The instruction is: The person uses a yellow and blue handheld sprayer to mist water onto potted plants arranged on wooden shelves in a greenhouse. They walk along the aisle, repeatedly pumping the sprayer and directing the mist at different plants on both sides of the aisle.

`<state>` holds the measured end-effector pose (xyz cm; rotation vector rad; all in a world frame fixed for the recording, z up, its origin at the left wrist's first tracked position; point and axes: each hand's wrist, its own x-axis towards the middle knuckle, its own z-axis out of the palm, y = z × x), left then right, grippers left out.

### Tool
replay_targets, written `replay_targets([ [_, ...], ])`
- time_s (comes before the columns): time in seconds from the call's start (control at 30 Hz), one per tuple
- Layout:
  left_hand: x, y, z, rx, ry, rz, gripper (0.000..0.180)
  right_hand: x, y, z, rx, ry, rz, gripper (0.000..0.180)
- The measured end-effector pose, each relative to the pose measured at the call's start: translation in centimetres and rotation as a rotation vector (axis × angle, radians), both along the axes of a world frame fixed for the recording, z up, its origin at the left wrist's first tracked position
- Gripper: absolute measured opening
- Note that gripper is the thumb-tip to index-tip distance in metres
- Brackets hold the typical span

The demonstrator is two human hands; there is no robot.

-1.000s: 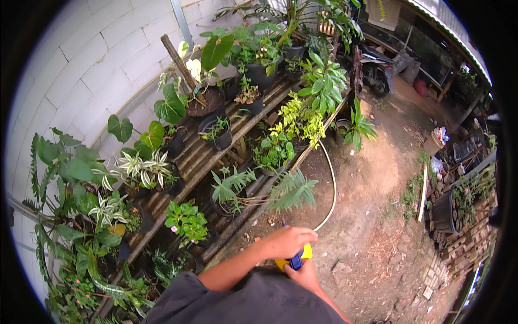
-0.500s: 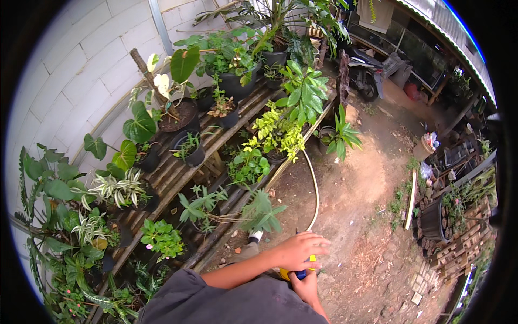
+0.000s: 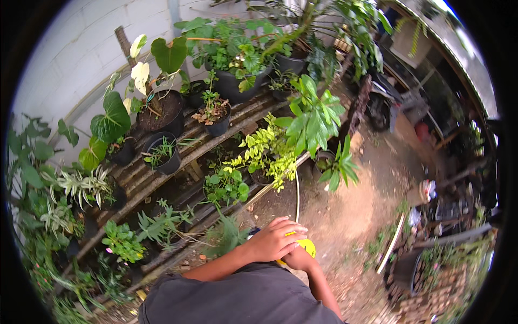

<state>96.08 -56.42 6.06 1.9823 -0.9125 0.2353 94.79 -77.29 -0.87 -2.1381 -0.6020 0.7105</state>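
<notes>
In front of my waist, both hands meet at a yellow round object (image 3: 306, 246) with dark marks; its exact kind is partly covered by my fingers. My left hand (image 3: 276, 238) comes from the left and lies over its top, fingers together and bent across it. Just below, my right hand (image 3: 297, 258) is closed around its lower part, partly hidden under the left. A pale hose (image 3: 297, 197) runs on the ground from the shelf side toward my hands; whether it joins the yellow object is hidden.
A tiered wooden plant rack (image 3: 181, 151) with several black pots stands at the left, against a white block wall (image 3: 91, 48). A leafy potted plant (image 3: 340, 167) sits at its right end. Further right are a parked motorcycle (image 3: 380, 105), a large black pot (image 3: 404, 270) and bricks.
My view has turned, so the plants sit further left and lower. Both hands have risen in the picture with the yellow object; my left fingers, raised and apart before, now lie over it.
</notes>
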Motion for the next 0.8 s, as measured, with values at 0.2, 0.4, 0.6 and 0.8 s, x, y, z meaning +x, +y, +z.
replay_targets([
  [0.2, 7.1, -1.4, -1.3, 0.064, 0.032, 0.174, 0.026, 12.3, -1.6, -2.4, 0.038, -0.151, 0.257, 0.036],
  [0.4, 7.7, -0.9, -3.2, 0.213, 0.245, 0.468, 0.023, 21.8, -0.6, -3.5, -0.123, 0.069, 0.368, 0.042],
  [0.6, 9.1, -7.3, -3.3, 0.186, 0.429, 0.884, 0.024, 28.2, -2.5, -3.2, -0.141, 0.21, 0.441, 0.058],
  [0.8, 12.9, -14.5, -1.6, 0.219, 0.541, 0.99, 0.028, 35.6, -7.2, -2.1, -0.115, 0.076, 0.543, 0.058],
])
